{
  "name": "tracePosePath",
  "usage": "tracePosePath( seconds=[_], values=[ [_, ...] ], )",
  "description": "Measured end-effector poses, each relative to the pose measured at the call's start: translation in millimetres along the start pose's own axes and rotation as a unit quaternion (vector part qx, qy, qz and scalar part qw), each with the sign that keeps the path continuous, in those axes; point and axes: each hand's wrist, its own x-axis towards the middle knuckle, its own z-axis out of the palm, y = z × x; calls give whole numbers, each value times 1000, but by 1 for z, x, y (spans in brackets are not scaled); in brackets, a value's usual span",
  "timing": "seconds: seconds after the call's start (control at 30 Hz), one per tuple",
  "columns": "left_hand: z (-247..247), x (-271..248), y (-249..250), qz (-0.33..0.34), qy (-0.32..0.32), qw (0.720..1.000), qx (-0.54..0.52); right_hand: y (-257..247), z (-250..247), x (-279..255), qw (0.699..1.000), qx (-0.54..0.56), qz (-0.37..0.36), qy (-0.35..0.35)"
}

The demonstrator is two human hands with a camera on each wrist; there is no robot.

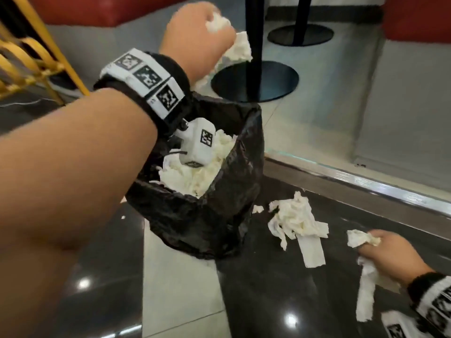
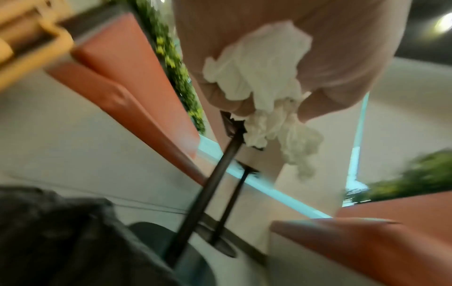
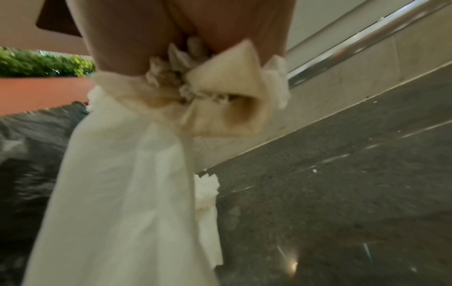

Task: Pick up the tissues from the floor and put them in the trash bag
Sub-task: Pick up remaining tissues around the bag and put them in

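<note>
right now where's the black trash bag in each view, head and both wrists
Head: the black trash bag sits centre frame, its mouth open and full of tissues.
Left wrist: a dark, blurred mass in the bottom left corner.
Right wrist: its crinkled black side runs along the left edge, behind the hanging tissue.
Shared landmark: the red bench shows in all three.

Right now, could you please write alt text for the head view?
A left hand grips crumpled tissue above a black trash bag already holding tissues. The right hand holds more tissue, and a pile lies on the floor beside the bag.
</note>
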Motion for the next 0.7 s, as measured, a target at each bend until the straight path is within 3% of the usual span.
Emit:
tracePosePath(
  seconds=[0.07,0.17,0.3,0.4,0.43,0.47,0.53,0.63,0.7],
  values=[
    [4,20,-34,-22,-56,991,119,-2,-3,-7,1000,16,4,-5],
    [31,13,-85,-88,-237,937,243,-5,-10,-19,1000,26,8,-13],
    [71,-22,-123,-155,-388,878,233,-17,-28,-30,1000,26,-3,9],
    [86,-41,-135,-158,-510,806,257,-42,-58,-28,997,30,-52,47],
    [84,-42,-136,-155,-530,793,257,-56,-72,-26,995,40,-69,59],
    [80,-40,-136,-152,-536,793,246,-73,-87,-23,991,54,-93,82],
    [64,-32,-135,-148,-506,825,205,-118,-112,-16,974,89,-164,129],
    [34,-14,-122,-120,-381,899,178,-209,-126,-10,934,156,-264,182],
    [12,-8,-112,-95,-310,933,155,-273,-116,-5,908,171,-328,196]
  ],
)
